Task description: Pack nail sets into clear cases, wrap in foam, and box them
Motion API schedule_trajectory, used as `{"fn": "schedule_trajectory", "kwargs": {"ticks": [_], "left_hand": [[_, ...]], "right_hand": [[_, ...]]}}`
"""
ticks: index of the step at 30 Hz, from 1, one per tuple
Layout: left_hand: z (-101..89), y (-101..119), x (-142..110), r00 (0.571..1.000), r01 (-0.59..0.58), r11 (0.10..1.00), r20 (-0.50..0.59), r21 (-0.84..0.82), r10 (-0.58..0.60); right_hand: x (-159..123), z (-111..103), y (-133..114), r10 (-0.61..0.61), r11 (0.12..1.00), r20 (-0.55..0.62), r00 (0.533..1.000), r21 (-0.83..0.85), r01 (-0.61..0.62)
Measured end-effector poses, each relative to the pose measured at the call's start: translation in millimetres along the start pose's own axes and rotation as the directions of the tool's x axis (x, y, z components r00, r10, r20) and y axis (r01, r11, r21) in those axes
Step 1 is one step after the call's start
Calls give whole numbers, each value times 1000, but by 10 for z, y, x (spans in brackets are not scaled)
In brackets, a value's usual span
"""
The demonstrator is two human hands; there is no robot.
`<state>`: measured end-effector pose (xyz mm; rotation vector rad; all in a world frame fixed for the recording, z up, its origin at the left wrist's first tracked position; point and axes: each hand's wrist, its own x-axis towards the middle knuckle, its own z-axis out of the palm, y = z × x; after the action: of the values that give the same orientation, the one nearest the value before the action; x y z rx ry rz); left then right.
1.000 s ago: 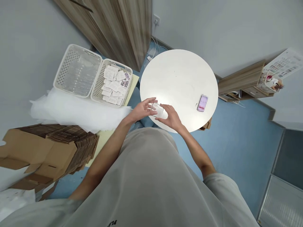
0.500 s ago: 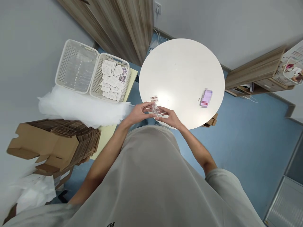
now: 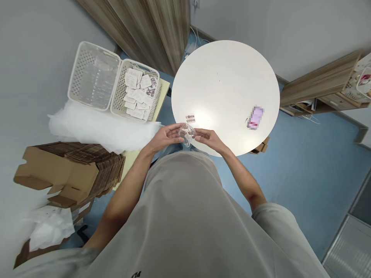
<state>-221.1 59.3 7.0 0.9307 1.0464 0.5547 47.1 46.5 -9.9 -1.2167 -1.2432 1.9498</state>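
A clear plastic case (image 3: 188,136) spans the gap between my two hands at the near edge of the round white table (image 3: 220,77). My left hand (image 3: 164,137) grips its left side between thumb and fingers. On its right side, my right hand (image 3: 212,139) has thumb and fingers closed on the plastic. The case looks spread apart, though its exact shape is hard to make out. Just beyond it on the tabletop lies a small card (image 3: 190,118) with two rows of small reddish-brown pieces.
A pixelated purple item (image 3: 255,117) lies on the table's right. To the left stand a basket of white cards (image 3: 136,92), a basket of clear plastic pieces (image 3: 94,77), white wrapping sheets (image 3: 104,129) and stacked folded cardboard boxes (image 3: 69,170). A wooden cabinet (image 3: 321,85) stands right.
The clear plastic case has widened from a narrow bundle to a spread shape between my hands. My hands are slightly farther apart. The whole view has shifted a little.
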Motion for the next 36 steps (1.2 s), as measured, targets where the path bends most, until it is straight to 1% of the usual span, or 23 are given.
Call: {"fn": "schedule_trajectory", "kwargs": {"ticks": [2, 5, 9, 12, 15, 18, 22, 25, 29, 32, 34, 36], "left_hand": [[-31, -48, 10, 1000, -27, 998, -12, -55, 27], [-51, -122, 36, 997, -75, 988, -37, -136, 71], [-43, -180, 57, 994, -100, 974, -56, -204, 90], [-48, -184, 52, 996, -84, 972, -30, -220, 79], [-77, -169, 40, 998, -45, 974, 29, -223, 53], [-114, -162, 48, 998, -9, 969, 54, -248, 23], [-140, -162, 103, 999, -12, 952, 28, -306, 21], [-145, -158, 147, 1000, -14, 944, 16, -329, 21], [-173, -174, 165, 999, -4, 943, -48, -332, -12], [-231, -223, 153, 991, -9, 936, -128, -351, -39], [-281, -269, 135, 981, -28, 923, -189, -384, -49], [-332, -315, 112, 965, -47, 908, -253, -416, -66]], "right_hand": [[20, -1, -32, -9, 999, -30, 1000, 37, 11], [75, 18, -46, -13, 999, -93, 996, 45, 17], [187, 109, 14, -7, 999, -197, 980, 46, 17], [275, 180, 75, 8, 999, -268, 964, 54, 6], [349, 197, 103, 26, 999, -305, 952, 36, -16], [413, 170, 97, 26, 1000, -299, 954, 3, -27], [487, 153, 64, -3, 1000, -234, 972, -17, -1], [540, 177, 31, -2, 999, -193, 981, -44, -7], [665, 174, 45, 5, 994, -172, 985, -106, -24], [847, 70, 170, -10, 985, -234, 972, -172, -32], [1010, -39, 298, -33, 960, -290, 956, -276, -50], [1195, -144, 432, -38, 886, -312, 949, -450, -112]]}}
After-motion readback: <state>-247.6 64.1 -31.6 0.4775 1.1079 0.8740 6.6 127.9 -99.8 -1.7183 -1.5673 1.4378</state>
